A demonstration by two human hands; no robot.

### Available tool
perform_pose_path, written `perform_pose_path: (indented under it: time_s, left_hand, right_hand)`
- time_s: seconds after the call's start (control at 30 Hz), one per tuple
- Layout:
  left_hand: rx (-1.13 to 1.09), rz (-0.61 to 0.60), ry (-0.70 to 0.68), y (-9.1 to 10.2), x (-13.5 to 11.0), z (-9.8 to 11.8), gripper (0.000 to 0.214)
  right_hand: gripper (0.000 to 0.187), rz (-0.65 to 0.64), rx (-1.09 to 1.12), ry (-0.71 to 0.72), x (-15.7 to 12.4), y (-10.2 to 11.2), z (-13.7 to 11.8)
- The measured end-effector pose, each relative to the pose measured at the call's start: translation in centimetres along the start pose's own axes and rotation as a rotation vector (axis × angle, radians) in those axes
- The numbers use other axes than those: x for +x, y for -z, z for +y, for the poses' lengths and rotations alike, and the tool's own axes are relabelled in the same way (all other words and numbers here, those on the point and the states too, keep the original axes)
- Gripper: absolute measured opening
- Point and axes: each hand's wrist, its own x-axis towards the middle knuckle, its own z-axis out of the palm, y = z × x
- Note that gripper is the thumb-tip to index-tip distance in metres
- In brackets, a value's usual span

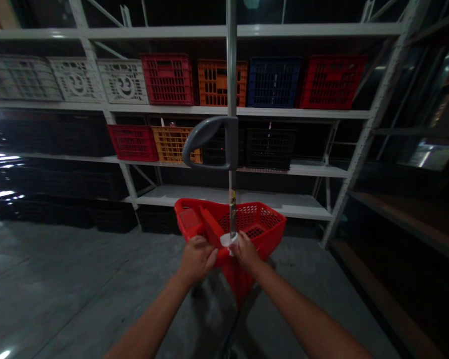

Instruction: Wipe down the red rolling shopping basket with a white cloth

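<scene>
A red plastic shopping cart (271, 242) with perforated sides stands right in front of me. My left hand (198, 257) is closed around its near rim, left of the upright metal pole (232, 70). At the foot of that pole, my right hand (246, 251) is pinched on a small white piece (227, 240); whether this is cloth, paper or plastic I cannot tell. Higher up, a grey loop handle (200, 139) is fixed to the pole and sticks out to the left. A yellow label (232, 198) sits on the pole below the handle.
Behind the cart runs a light metal shelving rack (307, 112). It bears red crates (168, 80), an orange crate (219, 82), a blue crate (273, 82) and white crates (121, 82). Dark shelving (407, 219) flanks the right side. Grey concrete floor (78, 289) spreads around.
</scene>
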Motion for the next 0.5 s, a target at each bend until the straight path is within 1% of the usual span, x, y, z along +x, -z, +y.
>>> perform_pose_path:
  time_s: [0.1, 0.17, 0.27, 0.33, 0.4, 0.5]
  left_hand:
    - [-0.054, -0.033, -0.015, -0.2, -0.2, -0.9, 0.036]
    - [-0.072, -0.054, -0.010, -0.4, -0.3, -1.6, 0.037]
    - [-0.081, -0.083, 0.010, -0.4, -0.3, -2.6, 0.038]
    - [-0.072, -0.090, 0.026, -0.1, -0.2, -2.9, 0.035]
    - [-0.030, -0.074, 0.069, 0.5, -0.2, -2.6, 0.028]
    - [0.080, -0.031, 0.186, 1.2, -0.1, -1.1, 0.019]
  right_hand:
    - [0.025, -0.047, -0.071, 0.086, -0.1, 0.6, 0.7]
    - [0.028, -0.043, -0.051, 0.092, -0.3, 0.9, 1.3]
    - [0.035, -0.002, 0.046, 0.032, -1.1, 1.1, 1.9]
    - [0.038, 0.038, 0.098, -0.004, -1.5, 1.0, 1.7]
    - [0.043, 0.097, 0.129, -0.057, -1.6, 0.7, 1.2]
    - [0.048, 0.214, 0.160, -0.194, -1.4, 0.0, -0.1]
